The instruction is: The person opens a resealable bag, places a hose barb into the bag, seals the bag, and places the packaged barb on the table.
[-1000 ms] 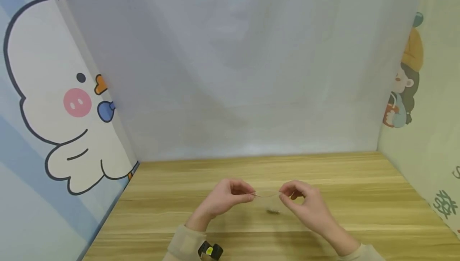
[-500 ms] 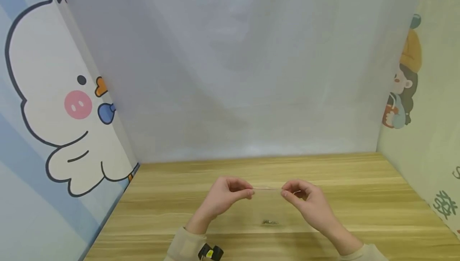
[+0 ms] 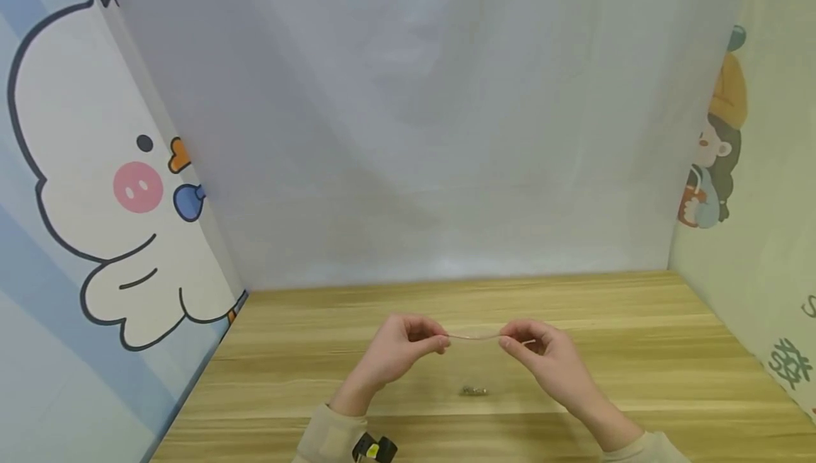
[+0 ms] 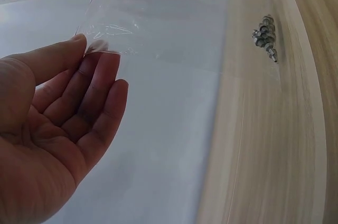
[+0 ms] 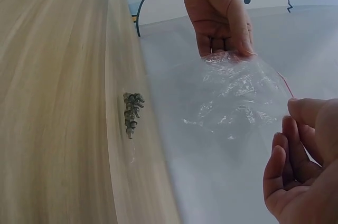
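A clear plastic zip bag point(image 5: 232, 92) with a red line along its top hangs between my hands above the wood-look table. My left hand point(image 3: 394, 351) pinches one upper corner between thumb and fingers. At the opposite corner, my right hand point(image 3: 547, 358) holds the bag the same way. The red top edge point(image 3: 473, 338) runs between the fingertips with a slight sag. Low in the bag lies a small cluster of metal screws or bolts point(image 4: 265, 38), bunched together. The film itself barely shows in the head view.
The wood-grain table point(image 3: 287, 350) spreads beneath both hands. Behind it hangs a plain grey-white sheet point(image 3: 408, 130). Printed cartoon panels stand at the left point(image 3: 83, 201) and right point(image 3: 752, 201). A black device point(image 3: 375, 447) is strapped at the left wrist.
The bag's mouth went from a spread loop to a thin line, which now sags slightly. The metal pieces hang lower and have swung a little left. Both hands moved only slightly.
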A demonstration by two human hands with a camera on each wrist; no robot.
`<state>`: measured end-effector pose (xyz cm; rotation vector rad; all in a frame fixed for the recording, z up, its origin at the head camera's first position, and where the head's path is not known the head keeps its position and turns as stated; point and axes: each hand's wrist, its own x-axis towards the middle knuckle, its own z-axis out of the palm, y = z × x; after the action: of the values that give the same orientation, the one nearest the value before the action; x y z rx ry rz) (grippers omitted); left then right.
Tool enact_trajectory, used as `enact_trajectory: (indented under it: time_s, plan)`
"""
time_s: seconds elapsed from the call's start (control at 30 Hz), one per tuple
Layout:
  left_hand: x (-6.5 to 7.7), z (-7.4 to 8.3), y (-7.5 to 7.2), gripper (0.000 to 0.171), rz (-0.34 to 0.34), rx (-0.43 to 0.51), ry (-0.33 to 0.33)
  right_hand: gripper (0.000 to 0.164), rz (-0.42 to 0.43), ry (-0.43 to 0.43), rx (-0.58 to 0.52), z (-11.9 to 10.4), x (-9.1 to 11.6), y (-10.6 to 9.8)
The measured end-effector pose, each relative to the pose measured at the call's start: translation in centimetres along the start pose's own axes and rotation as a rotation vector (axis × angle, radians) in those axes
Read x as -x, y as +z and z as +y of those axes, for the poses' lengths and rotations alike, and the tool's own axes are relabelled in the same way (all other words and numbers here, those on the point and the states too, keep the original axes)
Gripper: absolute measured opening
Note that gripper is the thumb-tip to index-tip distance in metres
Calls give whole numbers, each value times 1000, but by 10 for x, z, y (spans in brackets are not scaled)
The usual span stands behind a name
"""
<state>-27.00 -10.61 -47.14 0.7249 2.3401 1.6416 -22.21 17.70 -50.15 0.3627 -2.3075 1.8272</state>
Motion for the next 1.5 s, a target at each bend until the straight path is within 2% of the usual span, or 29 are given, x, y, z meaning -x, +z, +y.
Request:
enact_trajectory:
  time_s: [0.47,0.6,0.87,1.27,1.5]
  plan:
    - [2,0,1,15,-10,-59,-1,15,7,6,38,5,1,3]
    - [2,1,1,12,-13,-55,1,16,14,22,43,5,0,3]
    - [0,4,4,18,-30,-34,9,20,21,47,47,4,0,3]
    - [3,8,8,12,12,-99,9,21,-5,14,82,1,0,7]
    - [4,10,10,10,19,-90,8,20,-11,3,75,1,1,9]
